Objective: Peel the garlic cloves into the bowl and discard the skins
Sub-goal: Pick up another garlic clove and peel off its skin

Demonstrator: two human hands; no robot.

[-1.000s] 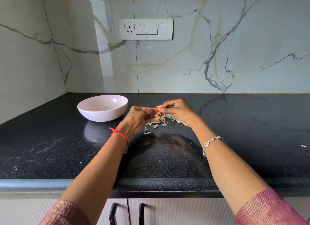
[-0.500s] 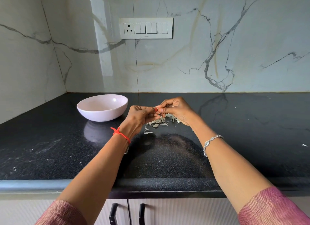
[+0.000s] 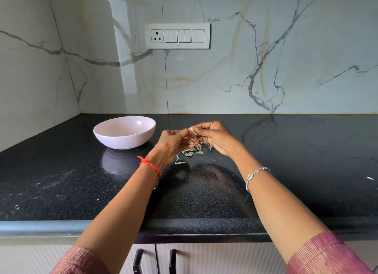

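Fingertips of both hands meet on one small garlic clove (image 3: 192, 131), held up in the air above the counter (image 3: 61, 181), pretty much dead centre of the view. The right hand (image 3: 214, 136) has it pinched between thumb and forefinger, and the left hand (image 3: 173, 141) is closed in at the same spot, fingers curled as if nipping at a flap of skin, though honestly it's too small to tell exactly which bit the left is gripping. Directly below, at 6 o'clock from the clove, sits a loose pile of skins (image 3: 194, 150), with one stray curl (image 3: 179, 161) a bit nearer the person. The bowl (image 3: 124, 133) is off at 9 o'clock from the hands, near but not under them, and I can't see anything in it from this angle. So my worries: that clove is tiny and probably slippery once bare, so a hard tug could pop it out and drop it straight into the skin pile or send it skittering over the counter. Also, since peeling is happening away from the bowl, every clove needs a carry across. And those papery skins look light enough to scatter with any sweep of a wrist, which would make binning them more of a chore.
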